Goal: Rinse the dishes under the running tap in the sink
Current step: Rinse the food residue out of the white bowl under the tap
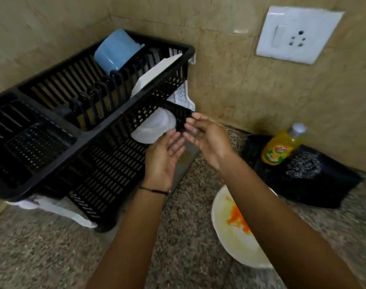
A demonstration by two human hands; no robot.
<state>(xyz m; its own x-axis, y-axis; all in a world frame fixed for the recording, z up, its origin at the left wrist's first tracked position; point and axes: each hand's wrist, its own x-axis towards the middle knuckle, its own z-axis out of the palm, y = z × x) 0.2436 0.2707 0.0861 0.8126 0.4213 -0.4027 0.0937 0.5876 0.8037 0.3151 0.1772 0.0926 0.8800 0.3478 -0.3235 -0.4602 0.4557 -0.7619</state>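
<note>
Both your left hand (164, 157) and right hand (205, 135) are open and empty beside the rack (107, 142). Next, likely: grab the stained plate (230, 232) on the counter (53, 257); sink not visible.

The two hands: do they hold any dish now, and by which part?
Nothing is held. The left hand and right hand are open and empty beside the black rack.
</note>
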